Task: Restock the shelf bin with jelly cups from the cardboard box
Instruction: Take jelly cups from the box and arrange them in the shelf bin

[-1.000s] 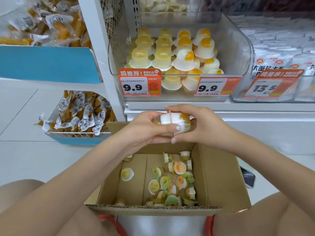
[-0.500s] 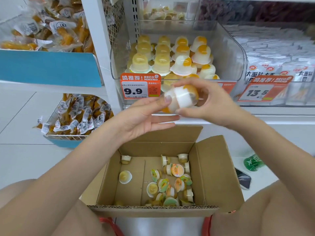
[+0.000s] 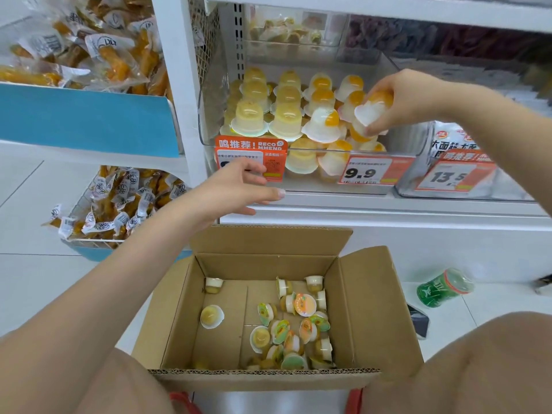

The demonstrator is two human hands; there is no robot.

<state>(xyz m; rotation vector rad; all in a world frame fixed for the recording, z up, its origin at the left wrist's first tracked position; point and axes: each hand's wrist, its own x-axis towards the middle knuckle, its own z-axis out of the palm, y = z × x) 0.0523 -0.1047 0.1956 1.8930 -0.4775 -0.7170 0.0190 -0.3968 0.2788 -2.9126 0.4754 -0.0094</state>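
My right hand [image 3: 400, 100] grips a white jelly cup with an orange centre [image 3: 375, 110] over the right side of the clear shelf bin [image 3: 413, 138], just above the stacked cups. The bin holds rows of yellow and white-orange jelly cups [image 3: 286, 115]. My left hand [image 3: 236, 189] hovers with nothing in it and its fingers spread, in front of the bin's left price tag. Below, the open cardboard box [image 3: 373, 309] holds several loose jelly cups [image 3: 294, 324], mostly on its right side.
Blue-fronted bins of wrapped orange snacks [image 3: 74, 55] sit on the left shelving, with another bin [image 3: 119, 201] lower down. White packets [image 3: 457, 156] fill the neighbouring bin on the right. A green bottle [image 3: 442, 286] and a dark phone [image 3: 418, 319] lie on the floor right of the box.
Both hands held the jelly cup together; now my right hand alone has carried it up and right to the bin. My left hand has let go and stays low, fingers spread.
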